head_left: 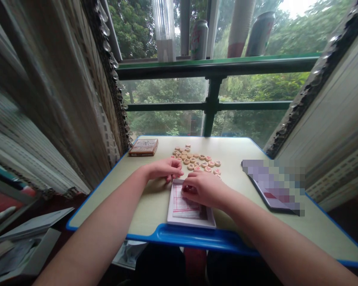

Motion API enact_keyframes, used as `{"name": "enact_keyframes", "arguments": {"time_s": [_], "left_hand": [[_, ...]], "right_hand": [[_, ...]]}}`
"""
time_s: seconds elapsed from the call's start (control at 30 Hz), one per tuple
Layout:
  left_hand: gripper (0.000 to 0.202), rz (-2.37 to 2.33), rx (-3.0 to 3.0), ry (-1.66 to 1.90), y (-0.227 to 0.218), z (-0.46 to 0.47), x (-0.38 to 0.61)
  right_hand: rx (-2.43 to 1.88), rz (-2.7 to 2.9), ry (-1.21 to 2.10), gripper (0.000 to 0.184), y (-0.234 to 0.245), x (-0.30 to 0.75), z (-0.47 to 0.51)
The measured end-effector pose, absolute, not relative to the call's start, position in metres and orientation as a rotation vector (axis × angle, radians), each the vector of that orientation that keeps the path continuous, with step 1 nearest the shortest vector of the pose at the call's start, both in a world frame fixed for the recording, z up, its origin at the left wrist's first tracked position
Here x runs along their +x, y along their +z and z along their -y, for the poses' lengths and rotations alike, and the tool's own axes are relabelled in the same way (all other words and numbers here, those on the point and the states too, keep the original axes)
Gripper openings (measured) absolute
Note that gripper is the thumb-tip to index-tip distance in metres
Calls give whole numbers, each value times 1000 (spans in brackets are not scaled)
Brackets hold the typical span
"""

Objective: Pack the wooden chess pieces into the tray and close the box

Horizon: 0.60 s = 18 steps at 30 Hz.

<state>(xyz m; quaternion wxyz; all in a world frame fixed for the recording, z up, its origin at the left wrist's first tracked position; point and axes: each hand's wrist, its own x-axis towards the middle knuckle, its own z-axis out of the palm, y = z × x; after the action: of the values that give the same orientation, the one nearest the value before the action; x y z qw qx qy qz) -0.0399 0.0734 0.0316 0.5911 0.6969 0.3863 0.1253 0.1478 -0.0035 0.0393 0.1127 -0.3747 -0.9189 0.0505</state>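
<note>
A shallow white box tray (191, 220) with a red-lined paper inside lies near the table's front edge. My right hand (204, 188) rests over the tray's upper part, fingers curled and pinched on the paper. My left hand (164, 169) sits at the tray's top left corner with its fingers curled; whether it holds anything is hidden. Several round wooden chess pieces (197, 159) lie loose just beyond both hands.
A brown box lid (143, 147) lies at the table's back left. A dark flat device (274, 186) lies to the right. The table (241, 153) has a blue rim and stands against a window with cans (199, 39) on the sill. Curtains hang on both sides.
</note>
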Motion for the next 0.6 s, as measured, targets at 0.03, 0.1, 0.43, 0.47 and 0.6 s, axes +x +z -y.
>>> {"name": "enact_keyframes", "arguments": {"time_s": [0.03, 0.1, 0.43, 0.47, 0.6], "left_hand": [[30, -889, 1588, 294, 33, -74, -41], [27, -866, 1535, 295, 34, -75, -42], [32, -934, 1545, 274, 38, -78, -53], [33, -988, 1575, 264, 40, -78, -56], [36, -1053, 1623, 125, 44, -76, -66]], "right_hand": [[-1058, 2698, 148, 11, 39, 149, 3], [-982, 2688, 152, 14, 37, 151, 2], [-815, 2625, 135, 20, 39, 150, 4], [-838, 2610, 113, 21, 39, 151, 4], [-873, 2589, 67, 19, 41, 153, 3]]}}
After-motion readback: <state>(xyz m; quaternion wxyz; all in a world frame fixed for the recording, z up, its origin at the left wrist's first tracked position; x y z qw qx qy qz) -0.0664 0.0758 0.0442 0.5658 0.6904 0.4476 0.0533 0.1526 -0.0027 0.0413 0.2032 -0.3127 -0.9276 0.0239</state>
